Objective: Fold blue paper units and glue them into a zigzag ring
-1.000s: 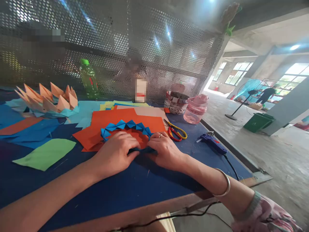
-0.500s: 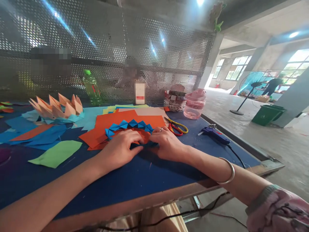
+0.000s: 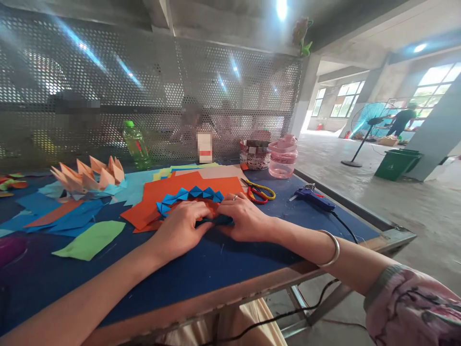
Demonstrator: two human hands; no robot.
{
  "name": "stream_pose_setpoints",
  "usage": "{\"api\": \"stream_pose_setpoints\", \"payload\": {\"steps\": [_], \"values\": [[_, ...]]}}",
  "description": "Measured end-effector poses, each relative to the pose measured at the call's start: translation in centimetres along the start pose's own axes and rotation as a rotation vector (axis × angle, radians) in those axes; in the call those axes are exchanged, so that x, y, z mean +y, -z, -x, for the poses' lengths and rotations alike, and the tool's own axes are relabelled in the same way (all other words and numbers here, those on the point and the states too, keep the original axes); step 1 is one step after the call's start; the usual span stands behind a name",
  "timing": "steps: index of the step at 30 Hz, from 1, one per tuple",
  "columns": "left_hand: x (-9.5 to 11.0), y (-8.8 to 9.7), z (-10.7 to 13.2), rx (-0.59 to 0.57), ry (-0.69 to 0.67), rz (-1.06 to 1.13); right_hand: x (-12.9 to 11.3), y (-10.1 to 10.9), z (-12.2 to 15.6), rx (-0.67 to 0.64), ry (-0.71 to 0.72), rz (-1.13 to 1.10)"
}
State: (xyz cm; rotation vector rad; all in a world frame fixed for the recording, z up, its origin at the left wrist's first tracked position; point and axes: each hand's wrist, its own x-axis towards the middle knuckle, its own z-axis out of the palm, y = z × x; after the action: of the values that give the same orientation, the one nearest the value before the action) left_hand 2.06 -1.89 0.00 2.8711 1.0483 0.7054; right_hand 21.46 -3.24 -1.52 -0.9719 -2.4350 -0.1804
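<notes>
A ring of folded blue paper (image 3: 196,192) with pointed tips lies on orange paper sheets (image 3: 154,192) in front of me. My left hand (image 3: 183,222) grips the ring's near side, fingers curled over it. Close beside it, my right hand (image 3: 242,217) pinches the ring's near right part, fingers closed. The fingertips of both hands almost meet, and the stretch of paper between them is partly hidden. Just beyond my right hand lie scissors (image 3: 264,191) with red and yellow handles.
A peach paper crown (image 3: 88,178) stands on blue paper at the left, near a green paper piece (image 3: 90,239). Behind are a green bottle (image 3: 136,146), a woven basket (image 3: 254,156) and a pink jug (image 3: 283,161). A corded glue gun (image 3: 314,198) lies at the right.
The camera view has shifted a little. My right hand has come slightly closer to the left along the ring's near side. Both hands keep their hold.
</notes>
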Motion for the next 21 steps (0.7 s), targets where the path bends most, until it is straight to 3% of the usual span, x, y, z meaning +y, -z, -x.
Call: {"api": "stream_pose_setpoints", "payload": {"steps": [10,21], "values": [[0.3,-0.22,0.1,-0.031,0.116,0.037,-0.04,0.12,0.06,-0.011,-0.007,-0.011],[-0.07,-0.46,0.16,0.002,0.116,0.044,-0.08,0.07,-0.04,-0.028,-0.023,-0.004]]}}
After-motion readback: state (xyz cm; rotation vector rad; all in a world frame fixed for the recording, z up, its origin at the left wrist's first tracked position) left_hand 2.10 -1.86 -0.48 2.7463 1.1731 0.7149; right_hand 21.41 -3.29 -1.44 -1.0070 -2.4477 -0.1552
